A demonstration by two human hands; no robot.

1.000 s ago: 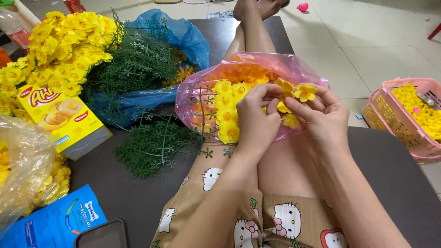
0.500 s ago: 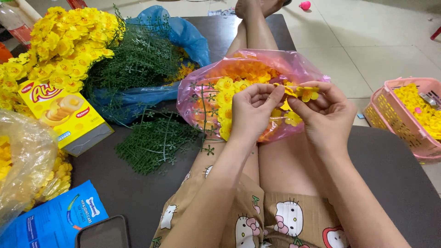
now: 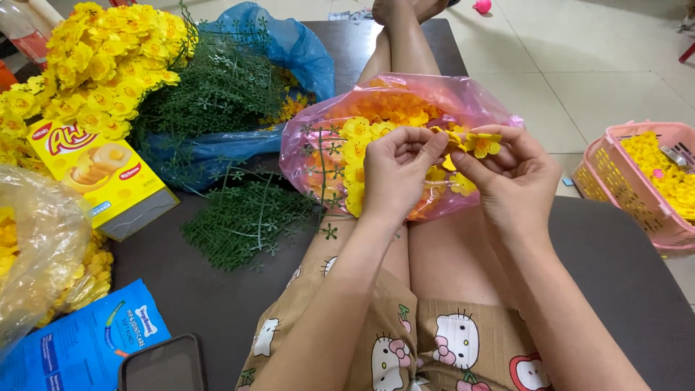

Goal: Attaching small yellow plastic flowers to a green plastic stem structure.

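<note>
The yellow flower (image 3: pixel 481 144) has shifted right, both hands' (image 3: pixel 394 174) (image 3: pixel 514 177) grip still clamped on it above the pink bag (image 3: pixel 478 101).

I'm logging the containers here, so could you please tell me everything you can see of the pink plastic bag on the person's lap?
The pink plastic bag is thin, translucent and crinkled, and looks like soft film. It lies on the person's legs with its mouth open towards them, bulging with yellow and orange artificial flowers; a few green stems show through its left side. The left hand and right hand work a yellow flower right in front of it, covering its near part.
</note>
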